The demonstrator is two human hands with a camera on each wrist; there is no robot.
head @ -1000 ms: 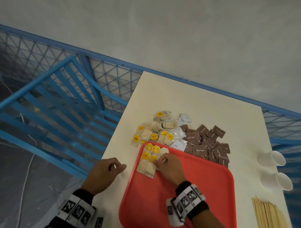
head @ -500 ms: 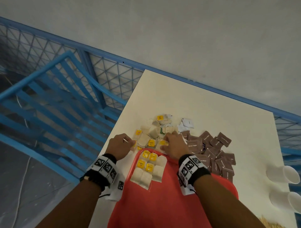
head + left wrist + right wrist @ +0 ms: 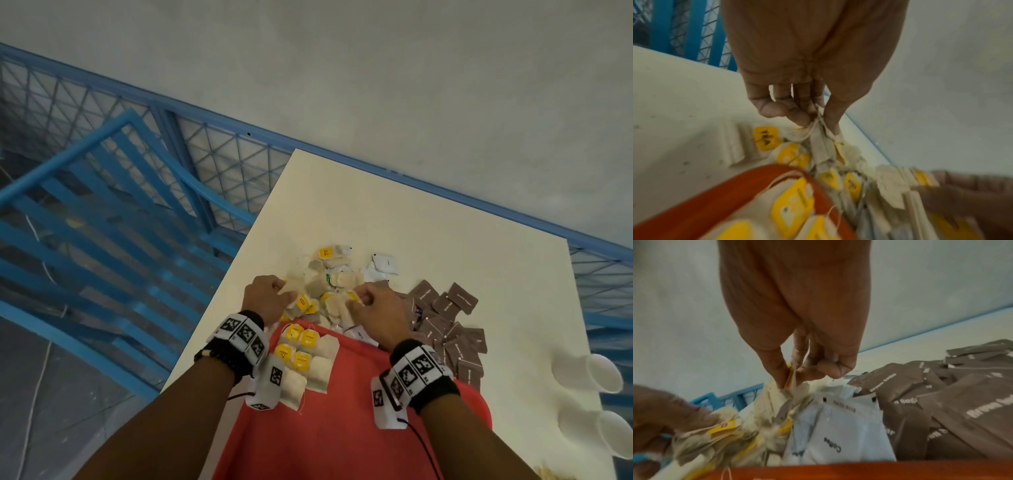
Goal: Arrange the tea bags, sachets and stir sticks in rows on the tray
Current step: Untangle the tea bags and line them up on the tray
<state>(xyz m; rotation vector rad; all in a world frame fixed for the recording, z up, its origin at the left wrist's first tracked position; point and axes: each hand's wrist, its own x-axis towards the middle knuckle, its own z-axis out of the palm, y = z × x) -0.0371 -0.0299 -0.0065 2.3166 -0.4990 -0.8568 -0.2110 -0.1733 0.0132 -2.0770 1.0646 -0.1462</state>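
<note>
Tea bags [image 3: 821,146] show pinched in each grip only from the wrists: left hand [image 3: 269,299] and right hand [image 3: 378,313] reach curled over the bench [image 3: 394,222] pile.

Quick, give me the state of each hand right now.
Left hand: fingers pinch a tea bag at the loose pile's left edge.
Right hand: fingers pinch a yellow-tagged tea bag on the pile's right side.
</note>
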